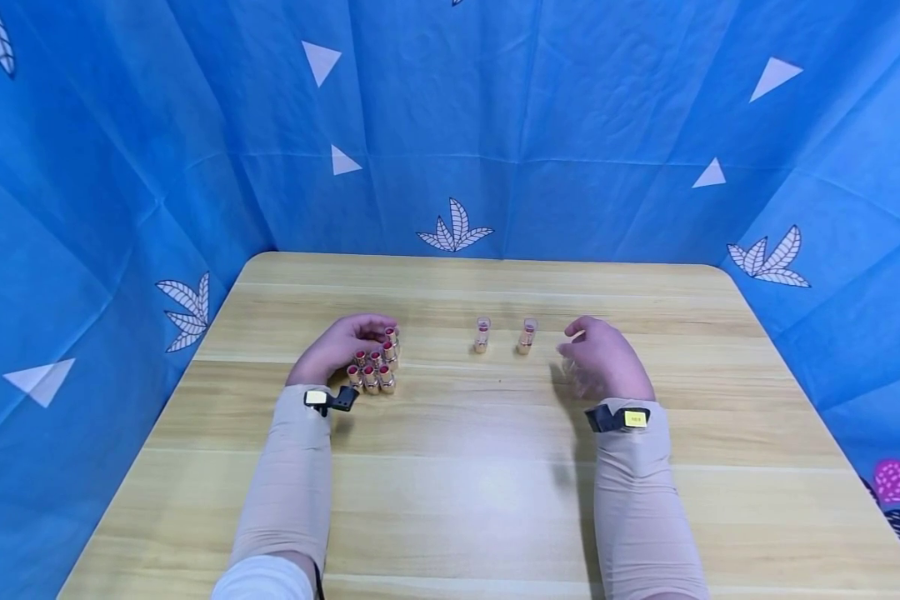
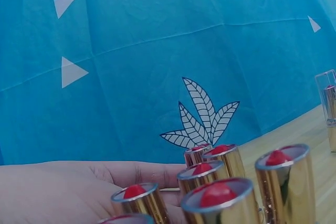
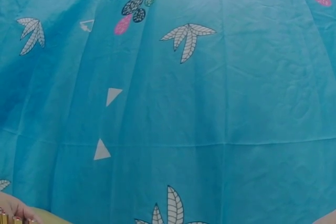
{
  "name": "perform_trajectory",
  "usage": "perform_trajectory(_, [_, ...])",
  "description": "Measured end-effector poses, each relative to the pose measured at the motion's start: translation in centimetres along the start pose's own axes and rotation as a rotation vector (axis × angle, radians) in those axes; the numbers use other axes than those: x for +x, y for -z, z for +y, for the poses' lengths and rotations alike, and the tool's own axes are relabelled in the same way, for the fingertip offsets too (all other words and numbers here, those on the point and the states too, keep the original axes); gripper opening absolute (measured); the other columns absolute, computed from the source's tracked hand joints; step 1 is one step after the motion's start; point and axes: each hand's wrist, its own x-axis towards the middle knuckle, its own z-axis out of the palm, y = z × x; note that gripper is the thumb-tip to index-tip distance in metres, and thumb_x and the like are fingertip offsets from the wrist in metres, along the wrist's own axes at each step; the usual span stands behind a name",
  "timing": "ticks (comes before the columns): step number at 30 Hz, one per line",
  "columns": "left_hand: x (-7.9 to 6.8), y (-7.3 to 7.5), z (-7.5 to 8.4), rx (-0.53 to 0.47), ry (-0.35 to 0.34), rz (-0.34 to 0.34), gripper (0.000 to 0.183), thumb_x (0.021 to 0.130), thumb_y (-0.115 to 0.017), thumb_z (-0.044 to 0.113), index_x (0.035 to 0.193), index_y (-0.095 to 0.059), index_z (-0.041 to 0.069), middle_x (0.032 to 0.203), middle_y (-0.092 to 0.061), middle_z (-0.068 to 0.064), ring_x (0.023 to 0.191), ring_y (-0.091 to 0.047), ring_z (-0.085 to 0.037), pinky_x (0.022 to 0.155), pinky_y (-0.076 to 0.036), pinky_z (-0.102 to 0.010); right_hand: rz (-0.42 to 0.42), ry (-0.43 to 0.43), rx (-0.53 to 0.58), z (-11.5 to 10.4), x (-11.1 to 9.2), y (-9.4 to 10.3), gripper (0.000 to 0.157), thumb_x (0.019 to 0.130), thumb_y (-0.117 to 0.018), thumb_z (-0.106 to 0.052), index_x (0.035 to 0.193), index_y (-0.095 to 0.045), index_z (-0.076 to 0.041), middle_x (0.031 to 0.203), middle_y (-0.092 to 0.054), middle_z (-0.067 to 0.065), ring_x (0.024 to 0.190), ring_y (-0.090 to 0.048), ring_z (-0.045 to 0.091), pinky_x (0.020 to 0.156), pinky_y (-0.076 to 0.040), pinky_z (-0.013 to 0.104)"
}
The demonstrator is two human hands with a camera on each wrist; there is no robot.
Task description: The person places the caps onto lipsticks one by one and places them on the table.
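Note:
Several gold lipsticks [image 1: 371, 377] with red tips stand uncapped in a tight group on the table's left side. My left hand [image 1: 348, 342] lies along the group's far left side, its fingers [image 2: 142, 174] extended behind the tubes. Its fingertips are by the rearmost lipstick [image 1: 392, 336]; the tubes hide part of them in the left wrist view. Near the middle stand two lipsticks with clear caps, one left [image 1: 482, 337] and one right [image 1: 526, 337]. My right hand [image 1: 603, 358] is right of them, fingers loosely bent, above blurred see-through pieces [image 1: 581, 381] that look like clear caps.
The light wooden table [image 1: 465, 517] has rounded far corners. A blue printed cloth [image 1: 450, 108] hangs behind it and along both sides. Each wrist wears a small black camera, one left [image 1: 337, 398] and one right [image 1: 607, 418].

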Motion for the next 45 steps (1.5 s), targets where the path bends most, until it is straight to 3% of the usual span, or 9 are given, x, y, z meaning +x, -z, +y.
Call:
perform_trajectory(7, [0.0,-0.2,0.1,0.030,0.029,0.018,0.041,0.081,-0.061,0.002,0.117,-0.056,0.019,0.112,-0.056,-0.003,0.100,-0.054,-0.020,0.078,-0.048,-0.033,-0.027,-0.002,0.043,0.0,0.0,-0.2,0.043,0.085,-0.058,-0.025,0.122,-0.042,-0.009,0.108,-0.052,0.011,0.069,-0.060,0.025,0.064,-0.046,0.036])
perform_trajectory(12, [-0.3,-0.3,1.1,0.048,0.019,0.009,0.040,0.080,-0.061,0.000,0.117,-0.056,0.015,0.110,-0.056,-0.006,0.100,-0.053,-0.022,0.079,-0.048,-0.033,-0.029,-0.003,0.054,0.0,-0.1,-0.3,0.044,0.084,-0.060,-0.027,0.121,-0.042,-0.010,0.108,-0.051,0.010,0.068,-0.060,0.027,0.062,-0.047,0.037])
perform_trajectory(18, [0.4,-0.1,0.2,0.117,0.003,0.024,0.036,0.080,-0.063,0.005,0.114,-0.058,0.018,0.105,-0.059,-0.004,0.097,-0.054,-0.019,0.080,-0.047,-0.034,-0.007,0.030,0.004,0.0,0.2,-0.4,0.039,0.085,-0.058,-0.026,0.118,-0.044,-0.010,0.106,-0.053,0.010,0.070,-0.059,0.024,0.066,-0.044,0.036])
perform_trajectory(23, [0.4,0.0,0.1,0.104,0.016,0.046,0.036,0.079,-0.066,0.012,0.114,-0.058,0.019,0.104,-0.059,-0.004,0.096,-0.054,-0.019,0.079,-0.047,-0.033,0.038,0.075,-0.030,-0.1,0.2,-0.4,0.032,0.087,-0.053,-0.016,0.117,-0.047,-0.011,0.104,-0.054,0.009,0.073,-0.058,0.024,0.072,-0.043,0.037])
perform_trajectory(28, [0.1,0.2,0.0,0.060,0.035,0.140,0.041,0.076,-0.069,0.016,0.115,-0.055,0.019,0.103,-0.058,-0.005,0.095,-0.054,-0.020,0.076,-0.048,-0.035,0.095,0.087,-0.025,0.0,0.2,-0.4,0.029,0.086,-0.050,-0.010,0.115,-0.049,-0.014,0.105,-0.054,0.006,0.076,-0.056,0.024,0.070,-0.044,0.038])
perform_trajectory(32, [-0.3,0.8,0.1,0.051,0.034,0.252,0.041,0.077,-0.068,0.014,0.115,-0.053,0.022,0.104,-0.057,-0.002,0.097,-0.053,-0.018,0.083,-0.044,-0.036,0.127,0.082,-0.001,0.0,0.2,-0.2,0.027,0.087,-0.049,-0.012,0.114,-0.049,-0.015,0.105,-0.052,0.005,0.074,-0.056,0.024,0.067,-0.044,0.036])
perform_trajectory(36, [-0.9,1.6,0.5,0.021,0.032,0.336,0.041,0.079,-0.065,0.011,0.117,-0.051,0.020,0.109,-0.055,0.000,0.101,-0.052,-0.017,0.089,-0.041,-0.037,0.208,0.114,-0.009,-0.1,0.4,-0.1,0.022,0.088,-0.049,-0.017,0.109,-0.055,-0.012,0.102,-0.055,0.005,0.082,-0.053,0.023,0.072,-0.042,0.037])
perform_trajectory(40, [-1.5,2.2,1.4,-0.010,0.010,0.400,0.038,0.080,-0.064,0.011,0.115,-0.052,0.016,0.112,-0.053,-0.002,0.105,-0.051,-0.018,0.090,-0.041,-0.036,0.287,0.154,0.027,-0.3,0.5,0.1,0.022,0.089,-0.052,-0.022,0.105,-0.059,-0.010,0.100,-0.058,0.007,0.088,-0.054,0.023,0.073,-0.044,0.039])
perform_trajectory(45, [-2.1,2.5,2.9,0.006,-0.038,0.438,0.036,0.081,-0.064,0.017,0.115,-0.053,0.016,0.110,-0.054,-0.003,0.103,-0.050,-0.017,0.088,-0.041,-0.035,0.357,0.189,0.148,-0.6,0.5,0.4,0.021,0.087,-0.056,-0.026,0.103,-0.061,-0.013,0.098,-0.060,0.005,0.087,-0.056,0.021,0.069,-0.046,0.036])
